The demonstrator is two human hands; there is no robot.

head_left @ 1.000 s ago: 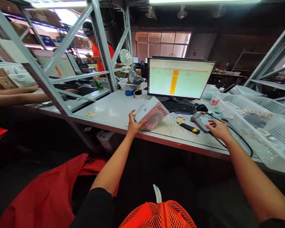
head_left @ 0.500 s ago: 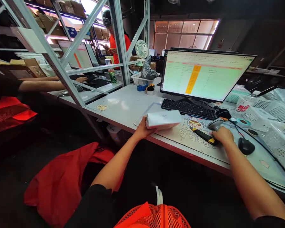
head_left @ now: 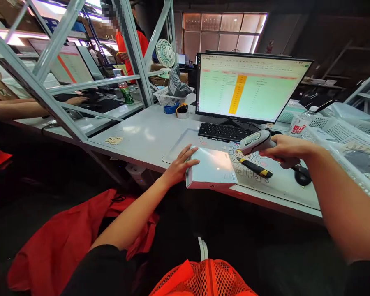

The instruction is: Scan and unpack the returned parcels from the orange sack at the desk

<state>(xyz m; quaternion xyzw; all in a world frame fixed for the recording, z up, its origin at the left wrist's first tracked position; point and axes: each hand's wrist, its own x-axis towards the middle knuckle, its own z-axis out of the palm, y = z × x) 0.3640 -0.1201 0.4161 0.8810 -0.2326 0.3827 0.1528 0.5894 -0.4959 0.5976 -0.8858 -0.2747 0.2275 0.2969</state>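
A white box (head_left: 213,166) is at the front edge of the desk, its near side tilted toward me. My left hand (head_left: 180,166) grips the box by its left end, fingers over the top. In my right hand (head_left: 285,149) is a grey barcode scanner (head_left: 256,142), raised above the desk with its head pointing left toward the box. Below the scanner, a black and yellow utility knife (head_left: 255,167) lies on the printed desk mat (head_left: 277,187). A black mouse (head_left: 302,176) sits under my right wrist, partly hidden.
Behind the mat stand a keyboard (head_left: 223,130) and a monitor (head_left: 249,88) showing a spreadsheet. White baskets (head_left: 336,131) and a bottle (head_left: 302,121) line the right side. Tape rolls (head_left: 181,112) lie at the back left. Beyond the metal frame (head_left: 70,121), a co-worker's arm (head_left: 24,109) reaches over another desk.
My right hand has lifted the scanner off the mat and turned it toward the box. My left hand has turned the box, bringing its broad top face into view. The camera view has swung right.
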